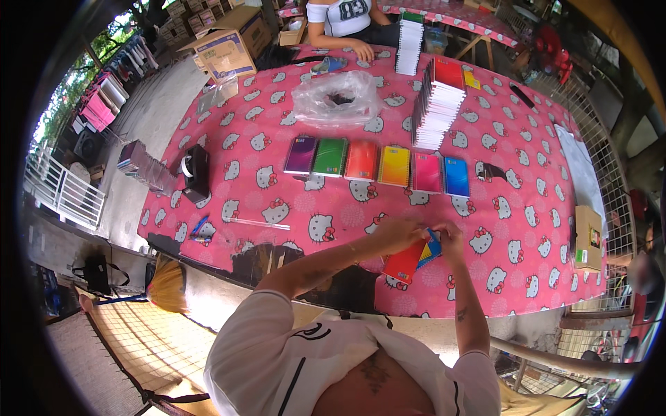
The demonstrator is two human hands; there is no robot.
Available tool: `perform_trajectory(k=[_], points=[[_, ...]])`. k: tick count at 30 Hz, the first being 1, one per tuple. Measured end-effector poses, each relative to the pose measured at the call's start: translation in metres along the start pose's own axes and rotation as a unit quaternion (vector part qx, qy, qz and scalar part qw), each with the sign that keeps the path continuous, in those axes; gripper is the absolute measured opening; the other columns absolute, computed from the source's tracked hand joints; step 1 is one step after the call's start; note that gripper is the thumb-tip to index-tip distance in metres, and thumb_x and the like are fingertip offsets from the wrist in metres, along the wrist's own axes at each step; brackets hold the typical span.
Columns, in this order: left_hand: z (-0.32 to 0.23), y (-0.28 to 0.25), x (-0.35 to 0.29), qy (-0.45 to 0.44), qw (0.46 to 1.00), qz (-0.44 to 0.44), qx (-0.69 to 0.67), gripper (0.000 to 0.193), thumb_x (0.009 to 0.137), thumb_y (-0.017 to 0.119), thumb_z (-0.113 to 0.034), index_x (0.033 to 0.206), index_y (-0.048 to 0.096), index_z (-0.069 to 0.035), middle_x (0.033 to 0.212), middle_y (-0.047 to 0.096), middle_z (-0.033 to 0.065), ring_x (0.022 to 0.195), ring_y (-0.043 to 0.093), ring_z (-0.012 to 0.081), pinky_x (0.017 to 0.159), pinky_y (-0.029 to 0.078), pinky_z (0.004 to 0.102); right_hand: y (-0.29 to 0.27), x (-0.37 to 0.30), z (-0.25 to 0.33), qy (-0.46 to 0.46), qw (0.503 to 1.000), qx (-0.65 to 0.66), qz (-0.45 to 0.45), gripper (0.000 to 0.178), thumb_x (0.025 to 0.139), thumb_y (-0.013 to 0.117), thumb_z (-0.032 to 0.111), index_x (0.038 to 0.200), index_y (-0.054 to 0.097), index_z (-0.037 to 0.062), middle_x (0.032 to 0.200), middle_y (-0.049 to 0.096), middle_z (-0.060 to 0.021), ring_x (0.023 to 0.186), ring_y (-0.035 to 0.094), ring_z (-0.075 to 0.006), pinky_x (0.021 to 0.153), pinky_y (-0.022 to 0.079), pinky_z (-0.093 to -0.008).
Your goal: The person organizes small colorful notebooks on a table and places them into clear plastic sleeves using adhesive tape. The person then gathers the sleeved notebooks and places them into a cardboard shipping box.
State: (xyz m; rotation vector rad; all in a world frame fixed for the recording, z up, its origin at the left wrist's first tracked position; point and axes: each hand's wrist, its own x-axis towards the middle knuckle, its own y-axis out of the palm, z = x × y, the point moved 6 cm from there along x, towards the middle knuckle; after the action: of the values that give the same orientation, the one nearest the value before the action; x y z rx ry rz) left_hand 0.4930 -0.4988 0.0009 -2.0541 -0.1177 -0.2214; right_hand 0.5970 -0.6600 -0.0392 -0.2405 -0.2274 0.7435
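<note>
Gripping a fanned clutch of small notebooks (416, 255) — left hand (397, 234) pinching tops, right hand (449, 239) clasping edge; sorted colour row (378, 163) waiting beyond.

An open-air stall or packing spot beside a paved lane: a long table under a pink cartoon-cat cloth (277, 201) carries a row of coloured spiral notebooks (378, 165), tall notebook stacks (437, 104), a black tape dispenser (195, 172), with cardboard cartons (229, 41) behind.

The worktop (277, 139) wears a pink cloth printed with white cat faces. On it lies a row of notebooks (378, 164) — purple, green, red-orange, yellow, pink, blue. Both hands grip a small notebook bundle (413, 258) — red, yellow, blue.
</note>
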Motion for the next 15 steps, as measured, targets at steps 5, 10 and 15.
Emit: perform_trajectory(k=[5, 10, 15], points=[[0.161, -0.1, -0.051, -0.153, 0.912, -0.196, 0.327, 0.044, 0.087, 0.058, -0.009, 0.13, 0.056, -0.001, 0.137, 0.056, 0.0198, 0.124, 0.056, 0.0352, 0.108, 0.041, 0.0454, 0.118, 0.073, 0.107, -0.248, 0.942, -0.224, -0.014, 0.037, 0.082, 0.063, 0.0, 0.119, 0.062, 0.0058, 0.125, 0.062, -0.0134, 0.118, 0.058, -0.033, 0.099, 0.047, -0.0435], [0.21, -0.114, -0.055, -0.085, 0.96, -0.203, 0.173, 0.019, 0.091, 0.055, -0.005, 0.108, 0.062, -0.003, 0.103, 0.068, 0.0159, 0.095, 0.066, 0.0363, 0.095, 0.05, 0.0439, 0.213, 0.153, 0.07, -0.211, 0.907, -0.363, 0.006, 0.042, 0.084, 0.065, 0.008, 0.126, 0.06, 0.007, 0.125, 0.062, -0.0124, 0.117, 0.058, -0.0339, 0.099, 0.046, -0.0462], [0.18, -0.185, -0.087, -0.286, 0.852, -0.418, -0.134, 0.012, 0.101, 0.049, -0.01, 0.104, 0.055, 0.0, 0.089, 0.063, 0.0149, 0.085, 0.067, 0.0256, 0.076, 0.056, 0.0376, 0.137, 0.119, 0.098, -0.147, 0.983, -0.062, -0.091, 0.029, 0.091, 0.054, -0.001, 0.117, 0.064, 0.0078, 0.101, 0.07, -0.0151, 0.09, 0.069, -0.0325, 0.08, 0.054, -0.0397]])
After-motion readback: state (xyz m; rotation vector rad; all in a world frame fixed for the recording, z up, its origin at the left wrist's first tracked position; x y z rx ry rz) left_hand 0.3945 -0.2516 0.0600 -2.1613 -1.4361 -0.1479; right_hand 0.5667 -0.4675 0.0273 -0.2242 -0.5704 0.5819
